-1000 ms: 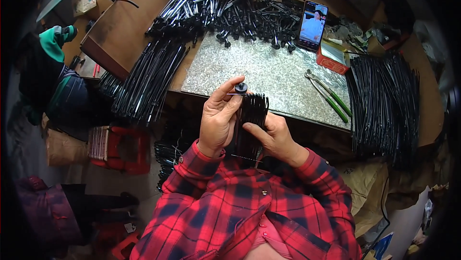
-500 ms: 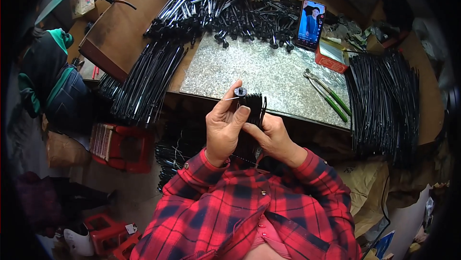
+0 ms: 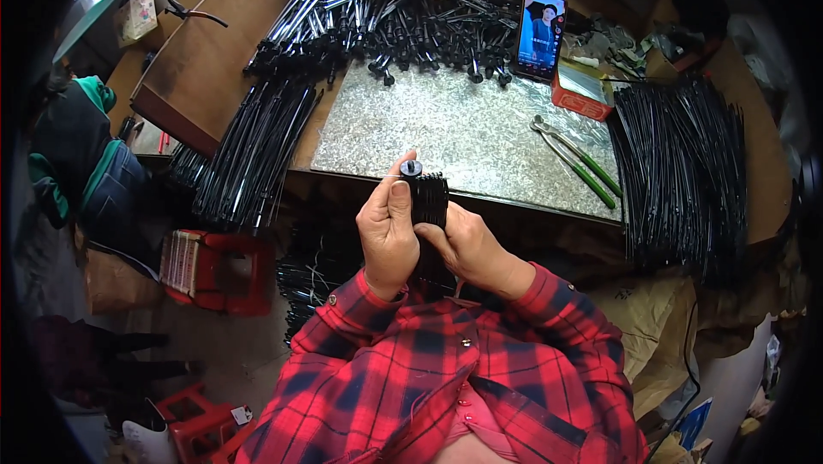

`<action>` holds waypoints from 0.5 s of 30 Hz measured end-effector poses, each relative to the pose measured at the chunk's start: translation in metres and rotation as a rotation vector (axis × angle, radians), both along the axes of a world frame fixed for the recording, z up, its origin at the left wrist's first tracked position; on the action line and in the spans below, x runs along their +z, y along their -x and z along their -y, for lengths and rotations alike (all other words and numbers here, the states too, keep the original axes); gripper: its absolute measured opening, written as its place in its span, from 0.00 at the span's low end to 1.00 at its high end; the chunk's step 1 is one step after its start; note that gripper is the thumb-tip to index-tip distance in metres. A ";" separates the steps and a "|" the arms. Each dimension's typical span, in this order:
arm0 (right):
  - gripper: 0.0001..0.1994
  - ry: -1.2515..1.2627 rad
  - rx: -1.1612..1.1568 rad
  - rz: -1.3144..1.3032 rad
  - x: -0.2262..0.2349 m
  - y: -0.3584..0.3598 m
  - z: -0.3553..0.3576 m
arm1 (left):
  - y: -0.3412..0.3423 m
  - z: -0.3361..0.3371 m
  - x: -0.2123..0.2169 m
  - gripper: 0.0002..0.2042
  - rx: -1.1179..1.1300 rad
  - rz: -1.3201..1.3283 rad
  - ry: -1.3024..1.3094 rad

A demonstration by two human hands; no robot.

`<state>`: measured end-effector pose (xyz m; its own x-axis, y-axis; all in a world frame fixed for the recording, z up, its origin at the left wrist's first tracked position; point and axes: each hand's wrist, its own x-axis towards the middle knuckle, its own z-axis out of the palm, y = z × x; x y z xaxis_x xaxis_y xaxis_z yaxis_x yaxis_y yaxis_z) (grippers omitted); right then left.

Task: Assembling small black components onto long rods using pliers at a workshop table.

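Observation:
Just off the near edge of the table, both my hands are closed round one bunch of thin black rods (image 3: 431, 200). My left hand (image 3: 388, 237) pinches a small round black cap (image 3: 411, 168) with a stub in its middle, thumb on the near side and index finger behind. A thin pale strand pokes out beside the cap. My right hand (image 3: 467, 244) grips the bunch lower down, its thumb pressed across the front. The lower part of the bunch is hidden by my hands and sleeves.
A phone (image 3: 540, 35) leans upright behind a red box (image 3: 583, 93). Green-handled pliers (image 3: 576, 162) lie on the speckled mat (image 3: 386, 121). Black rods are heaped at the back (image 3: 403, 22), left (image 3: 257, 151) and right (image 3: 686, 177). Red stools (image 3: 240, 271) and another person (image 3: 94, 151) are at left.
The bunch and the cap have shifted slightly left and down in view, with my hands. A rod that stuck out at the bunch's right side now sits closer in. The whole view has shifted slightly.

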<state>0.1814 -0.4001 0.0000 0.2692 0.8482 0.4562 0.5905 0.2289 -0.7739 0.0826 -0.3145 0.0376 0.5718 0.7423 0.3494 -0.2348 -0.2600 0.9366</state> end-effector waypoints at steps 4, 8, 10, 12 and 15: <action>0.09 -0.005 0.046 -0.051 0.008 0.002 -0.001 | -0.002 -0.007 -0.010 0.17 -0.024 0.121 0.113; 0.09 -0.011 0.052 -0.073 0.006 -0.001 -0.003 | -0.004 -0.001 -0.007 0.17 -0.018 0.207 0.194; 0.09 0.006 0.031 -0.069 0.002 -0.003 -0.005 | -0.004 -0.001 -0.012 0.17 -0.001 0.190 0.171; 0.09 0.015 0.036 -0.071 0.001 -0.004 -0.004 | -0.004 -0.001 -0.013 0.18 0.019 0.174 0.148; 0.07 0.036 0.058 -0.087 0.008 -0.004 -0.001 | -0.003 -0.003 -0.011 0.17 -0.019 0.184 0.158</action>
